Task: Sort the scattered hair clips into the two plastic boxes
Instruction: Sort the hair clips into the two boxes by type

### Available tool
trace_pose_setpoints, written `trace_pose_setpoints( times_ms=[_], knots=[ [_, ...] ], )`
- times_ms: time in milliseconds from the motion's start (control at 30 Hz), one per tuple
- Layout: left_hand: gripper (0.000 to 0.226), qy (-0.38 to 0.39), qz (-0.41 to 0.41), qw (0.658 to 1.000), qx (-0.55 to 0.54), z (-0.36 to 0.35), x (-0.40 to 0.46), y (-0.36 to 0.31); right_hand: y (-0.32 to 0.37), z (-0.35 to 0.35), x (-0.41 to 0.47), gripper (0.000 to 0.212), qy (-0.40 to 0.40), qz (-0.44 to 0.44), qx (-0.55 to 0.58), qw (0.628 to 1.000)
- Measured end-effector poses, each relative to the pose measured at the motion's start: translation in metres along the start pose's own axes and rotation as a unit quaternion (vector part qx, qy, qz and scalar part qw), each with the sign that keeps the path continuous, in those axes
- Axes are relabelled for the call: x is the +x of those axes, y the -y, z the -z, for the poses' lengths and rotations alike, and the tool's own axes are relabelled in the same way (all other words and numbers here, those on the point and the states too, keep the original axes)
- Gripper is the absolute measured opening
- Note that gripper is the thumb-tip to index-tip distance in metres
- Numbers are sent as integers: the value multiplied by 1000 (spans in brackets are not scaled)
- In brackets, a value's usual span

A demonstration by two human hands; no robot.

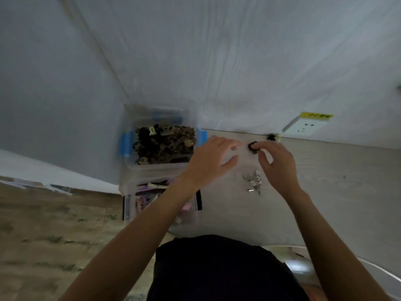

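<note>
A pale grey wall (217, 51) fills the whole upper half of my view, with a corner seam running diagonally down from the upper left, and a patterned brownish floor (43, 235) in the lower left. Below the wall, right of centre, I see the light wood-grain table (336, 181), and a white wall socket (302, 127) with a yellow label sits at its far edge on the right.

At centre frame, at the table's left end, stands a clear plastic box (160, 146) with blue latches, heaped with dark brown and black hair clips. Just below it in the frame is a second clear box (128, 205) holding pinkish and lilac clips; my left forearm crosses over it, hiding much of the contents.

My left hand (211, 158) hovers just right of the upper box, fingers spread apart and holding nothing. My right hand (276, 164) is beside it, thumb and forefinger pinched together on a small black clip (252, 147), which sits between the two hands close to the table top; I cannot tell whether it touches the surface.

A small pile of silver metal clips (253, 181) lies on the table under my right hand, and a tiny black-and-white clip (273, 137) rests at the table's far edge near the socket
</note>
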State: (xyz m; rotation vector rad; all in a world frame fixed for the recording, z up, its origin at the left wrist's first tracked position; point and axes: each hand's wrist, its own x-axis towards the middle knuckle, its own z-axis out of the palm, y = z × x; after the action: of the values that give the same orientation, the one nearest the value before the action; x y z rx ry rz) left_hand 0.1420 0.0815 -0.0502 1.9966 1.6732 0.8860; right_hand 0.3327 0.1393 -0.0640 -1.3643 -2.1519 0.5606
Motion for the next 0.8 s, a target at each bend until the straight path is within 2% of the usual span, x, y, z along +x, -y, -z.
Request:
trace_pose_setpoints(
  times_ms=[100, 167, 267, 333, 467, 533, 633, 733, 800],
  knots=[
    [49, 118, 88, 989, 1, -47, 28, -7, -57, 5, 2, 34, 32, -104, -51, 993],
    [58, 147, 149, 978, 14, -78, 48, -5, -87, 6, 10, 51, 97, -150, -79, 981],
    [65, 167, 188, 967, 38, -109, 69, 0, -108, 0, 28, 72, 188, -121, -121, 967],
    [61, 168, 194, 966, 39, -124, 80, 3, -116, -6, 39, 75, 220, -78, -147, 961],
    [32, 184, 148, 969, 72, -136, 90, 15, -123, -16, 50, 53, 202, -32, -159, 966],
    [21, 165, 141, 973, 75, -136, 84, 17, -126, -19, 51, 39, 214, -11, -167, 962],
    [16, 136, 147, 977, 68, -130, 69, 21, -127, -25, 43, 30, 234, -32, -147, 961],
    [17, 157, 172, 971, 51, -119, 58, 20, -120, -27, 24, 28, 210, -52, -120, 969],
    [18, 129, 179, 975, 11, -106, 49, 13, -108, -26, 11, 29, 170, -78, -88, 978]
  ],
)
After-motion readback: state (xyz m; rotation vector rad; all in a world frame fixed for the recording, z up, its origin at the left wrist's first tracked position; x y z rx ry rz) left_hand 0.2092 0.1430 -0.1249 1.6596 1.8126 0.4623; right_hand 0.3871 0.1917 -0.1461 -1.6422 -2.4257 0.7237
